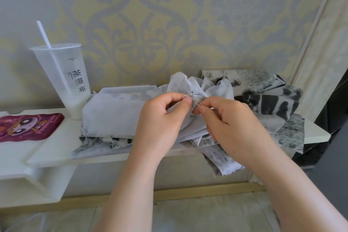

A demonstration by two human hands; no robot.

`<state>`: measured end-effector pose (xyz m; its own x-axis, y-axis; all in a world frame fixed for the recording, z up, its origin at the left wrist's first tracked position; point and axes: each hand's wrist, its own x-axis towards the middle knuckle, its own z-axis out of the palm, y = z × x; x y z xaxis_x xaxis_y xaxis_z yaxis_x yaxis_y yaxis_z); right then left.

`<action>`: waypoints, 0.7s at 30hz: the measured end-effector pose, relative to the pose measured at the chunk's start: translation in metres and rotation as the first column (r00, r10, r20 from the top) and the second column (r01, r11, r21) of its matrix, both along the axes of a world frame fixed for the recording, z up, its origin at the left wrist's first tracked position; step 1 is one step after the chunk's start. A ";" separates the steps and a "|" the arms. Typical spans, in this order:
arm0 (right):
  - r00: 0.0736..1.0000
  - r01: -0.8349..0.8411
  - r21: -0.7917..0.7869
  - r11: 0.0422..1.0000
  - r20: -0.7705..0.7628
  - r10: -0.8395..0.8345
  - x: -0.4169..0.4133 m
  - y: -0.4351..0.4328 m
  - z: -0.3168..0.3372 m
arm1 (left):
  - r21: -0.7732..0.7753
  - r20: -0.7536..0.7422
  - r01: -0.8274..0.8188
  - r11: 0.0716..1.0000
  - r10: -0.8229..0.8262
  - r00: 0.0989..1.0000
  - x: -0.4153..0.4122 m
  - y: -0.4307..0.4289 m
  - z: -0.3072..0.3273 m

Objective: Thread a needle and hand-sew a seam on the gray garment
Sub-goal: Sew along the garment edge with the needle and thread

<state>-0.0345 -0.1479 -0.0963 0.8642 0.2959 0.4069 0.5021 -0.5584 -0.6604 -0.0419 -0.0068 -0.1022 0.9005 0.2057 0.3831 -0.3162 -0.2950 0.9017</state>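
The gray garment (113, 117) lies bunched on a white shelf (56, 147), with one fold raised at the middle. My left hand (162, 118) pinches that raised fold between thumb and fingers. My right hand (229, 122) pinches a thin needle (195, 103) that slants up to the left into the fold, close to my left thumb. A pale thread (205, 138) hangs below my right hand. The needle's tip is hidden in the cloth.
A tall plastic cup (62, 77) with a white straw stands at the shelf's left. A purple cartoon pouch (28, 126) lies further left. Black-and-white patterned cloth pieces (267, 103) pile up at the right and hang over the shelf edge. The patterned wall is close behind.
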 end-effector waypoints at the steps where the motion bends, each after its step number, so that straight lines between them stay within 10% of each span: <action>1: 1.000 0.003 -0.004 1.000 0.002 -0.003 0.000 0.000 0.000 | 0.005 0.003 -0.002 1.000 0.002 1.000 0.000 0.000 0.000; 15: 0.996 0.072 0.014 0.997 0.051 -0.073 0.005 0.010 -0.001 | 0.227 0.347 -0.249 0.942 0.160 0.924 0.001 -0.006 -0.006; 21: 0.998 0.043 0.095 0.995 0.036 -0.047 0.010 0.015 0.004 | 0.174 0.254 -0.137 0.975 0.090 0.963 0.002 -0.004 -0.003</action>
<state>-0.0250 -0.1325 -0.0926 0.8589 0.2162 0.4642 0.5040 -0.5175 -0.6915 -0.0404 -0.0107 -0.1053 0.7499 0.2044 0.6292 -0.4733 -0.4987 0.7261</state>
